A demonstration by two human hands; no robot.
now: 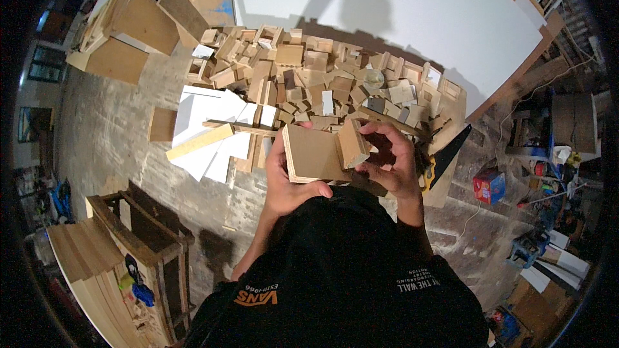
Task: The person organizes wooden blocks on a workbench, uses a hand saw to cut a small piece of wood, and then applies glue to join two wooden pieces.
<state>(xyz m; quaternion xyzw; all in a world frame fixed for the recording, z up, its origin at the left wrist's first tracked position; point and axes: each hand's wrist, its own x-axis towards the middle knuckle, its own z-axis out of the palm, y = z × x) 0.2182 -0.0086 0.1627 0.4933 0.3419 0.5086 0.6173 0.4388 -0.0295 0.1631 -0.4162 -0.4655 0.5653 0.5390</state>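
Observation:
In front of my chest, my left hand (281,187) is closed round a squarish plywood block (312,153), thumb along its near edge and fingers behind its left side. My right hand (398,162) grips a smaller plywood piece (353,144) between thumb and fingers. That piece stands tilted against the right side of the block; whether the two are joined I cannot tell. Just beyond my hands spreads a heap of small wooden offcuts and box-like plywood pieces (289,55). A handsaw (446,156) with a yellow-and-black handle lies right of my right hand.
White sheets (196,113) and a wooden strip (200,142) lie left of the heap. A large white board (425,13) is at the back. Big panels (122,61) lean at far left, above a wooden frame (138,225). A red-and-blue box (489,185) sits at right.

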